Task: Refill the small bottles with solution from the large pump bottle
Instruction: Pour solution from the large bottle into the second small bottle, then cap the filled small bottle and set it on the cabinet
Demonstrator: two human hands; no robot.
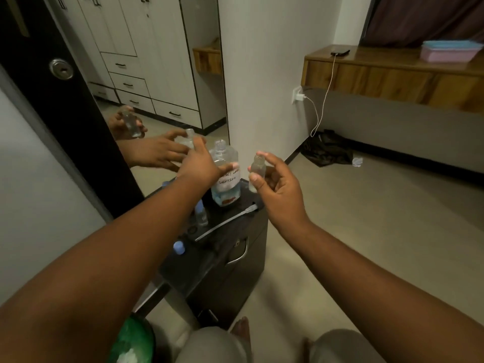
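The right hand (pixel 275 184) pinches a light, slick, uncapped small bottle (pixel 257 171) around its body, while the left hand (pixel 201 163) wraps the heavier open large bottle (pixel 224 174) near the cabinet top's (pixel 246 203) far edge.

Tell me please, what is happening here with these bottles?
A person is refilling small bottles at a black cabinet beside a mirror. The right hand holds a small clear bottle upright, its cap off. The left hand reaches to the large bottle standing on the cabinet; its pump is out and its neck is open. The pump tube lies on the cabinet top, near another small bottle and a blue cap. Nothing is being poured yet.
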